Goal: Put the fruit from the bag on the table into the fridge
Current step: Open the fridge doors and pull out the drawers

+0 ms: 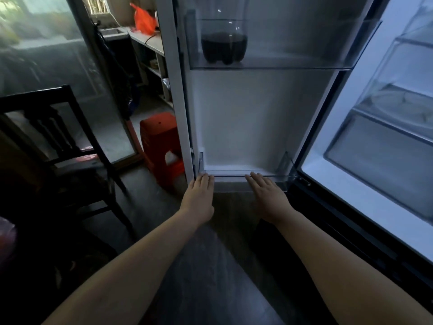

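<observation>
Both arms stretched forward and down. Left hand (199, 193) flat, palm down, fingers (206, 180) straight and close together, holding nothing. Right hand (269, 198) the same: fingers straight, nothing in it.

Fingertips of both hands lie at the front rim of the clear lower door bin (234, 176), left at its left corner, right near its middle; whether they press on it cannot be told.

Fridge (351, 174) stands open: door panel straight beyond the fingers, lit cabinet with drawers (386, 160) to their right. High above the fingers, an upper door shelf (304, 63) carries a bottle (223, 43) of dark liquid.

Orange bag (143, 19) sits on a counter (152, 44) far beyond and left of the fingers; contents not visible. Red stool (159, 137) just left of the left fingers, dark chair (58, 127) further left
</observation>
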Tool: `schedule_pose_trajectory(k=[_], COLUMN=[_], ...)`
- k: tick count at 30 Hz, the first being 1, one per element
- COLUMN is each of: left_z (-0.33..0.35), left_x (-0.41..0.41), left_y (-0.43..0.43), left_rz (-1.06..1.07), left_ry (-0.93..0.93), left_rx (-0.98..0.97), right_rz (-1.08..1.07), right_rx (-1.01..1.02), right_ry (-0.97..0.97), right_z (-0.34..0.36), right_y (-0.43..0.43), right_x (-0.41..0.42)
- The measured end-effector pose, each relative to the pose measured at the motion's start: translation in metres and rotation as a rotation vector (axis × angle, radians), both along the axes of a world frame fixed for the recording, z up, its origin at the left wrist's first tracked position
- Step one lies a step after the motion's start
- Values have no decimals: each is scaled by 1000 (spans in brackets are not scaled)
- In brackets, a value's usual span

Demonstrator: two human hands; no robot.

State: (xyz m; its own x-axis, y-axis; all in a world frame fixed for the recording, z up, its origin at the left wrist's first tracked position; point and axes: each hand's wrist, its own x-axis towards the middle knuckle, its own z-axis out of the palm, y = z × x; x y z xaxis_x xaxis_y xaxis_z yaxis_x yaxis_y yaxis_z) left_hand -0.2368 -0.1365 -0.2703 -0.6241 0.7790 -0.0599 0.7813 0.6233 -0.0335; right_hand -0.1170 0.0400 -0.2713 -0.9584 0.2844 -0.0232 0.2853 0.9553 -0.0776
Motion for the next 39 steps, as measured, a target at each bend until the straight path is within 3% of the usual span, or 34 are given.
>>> schedule_pose_trajectory(k=[20,34,39], left_z=[-1,-10,-11], left_x=[-12,-24,-3], left_y=[0,-4,9], left_rz=[43,-6,50], left_ry=[-164,-165,-19], left_rx=[35,53,7], right_rz=[91,87,70], right_rx=[2,37,-32], right_ry=[-73,-12,-14], right_z=[-2,-13,-3], right_y=[13,14,12], right_x=[-4,-5,1])
